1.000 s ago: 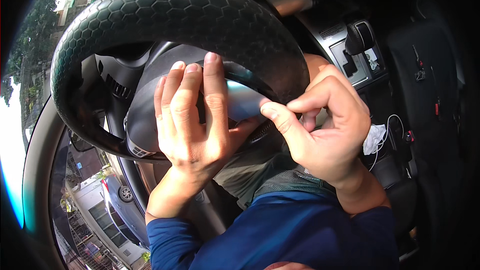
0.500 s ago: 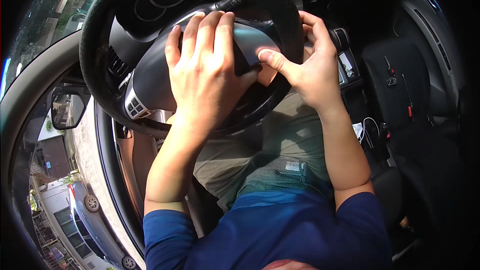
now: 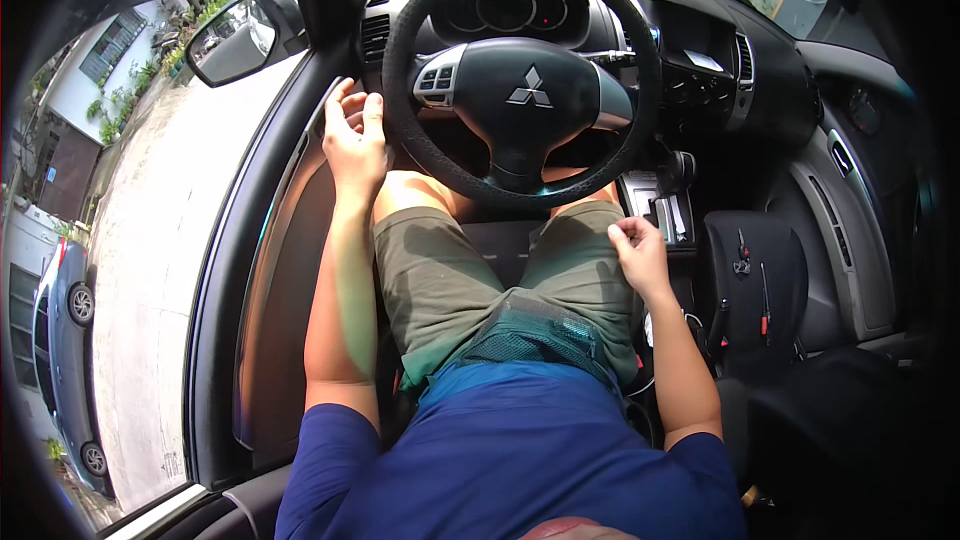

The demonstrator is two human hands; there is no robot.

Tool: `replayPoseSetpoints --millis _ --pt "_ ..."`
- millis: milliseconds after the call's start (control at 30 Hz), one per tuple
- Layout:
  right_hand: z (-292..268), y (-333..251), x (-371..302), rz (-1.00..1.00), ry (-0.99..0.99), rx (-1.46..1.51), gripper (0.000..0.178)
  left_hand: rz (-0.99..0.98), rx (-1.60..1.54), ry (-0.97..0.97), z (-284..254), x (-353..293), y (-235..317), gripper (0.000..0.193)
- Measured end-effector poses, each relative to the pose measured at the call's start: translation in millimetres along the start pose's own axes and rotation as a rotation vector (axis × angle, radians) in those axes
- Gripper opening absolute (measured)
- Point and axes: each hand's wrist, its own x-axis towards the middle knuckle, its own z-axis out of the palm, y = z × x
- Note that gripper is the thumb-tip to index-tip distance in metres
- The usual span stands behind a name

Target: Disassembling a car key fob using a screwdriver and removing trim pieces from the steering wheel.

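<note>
The black steering wheel (image 3: 480, 90) stands upright in front of me, with silver spokes and a dark centre pad. My left hand (image 3: 355, 140) is raised just left of its rim, beside the door. Its fingers are loosely curled and apart, with nothing between them. Low beside my right thigh, next to the centre console, is my right hand (image 3: 643, 255). Thumb and fingertips are pressed together there; whether something small is between them I cannot make out. Neither hand touches the wheel.
Right of my thigh stands the gear lever (image 3: 680, 170) on the console. A key (image 3: 742, 252) and a screwdriver (image 3: 765, 310) with a red-and-black handle lie on the passenger seat (image 3: 725, 305). The driver's door (image 3: 285, 300) borders my left arm.
Both hands have left the wheel's centre pad. The left has moved out toward the door, the right down beside my thigh. The wheel has turned to upright, and the view has shifted.
</note>
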Motion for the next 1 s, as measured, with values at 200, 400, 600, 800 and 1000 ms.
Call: replayPoseSetpoints --millis 200,400,600,800,1000 --pt "56 -23 -38 -0.345 -0.043 -0.702 0.027 -0.111 -0.008 -0.176 20 40 -21 0.059" --pt "39 -16 -33 -0.136 0.103 -0.425 0.021 0.011 -0.049 0.117 47 -3 -42 0.059" --pt "45 -14 -25 -0.182 0.129 -0.408 0.02 -0.043 -0.018 0.141 54 -4 -43 0.061" --pt "39 -4 -25 -0.147 0.136 -0.369 0.017 -0.236 -0.383 0.055 61 -25 -73 0.059" --pt "-35 29 16 -0.069 0.337 -0.184 0.012 -0.233 -0.475 -0.008 56 -51 -72 0.066"
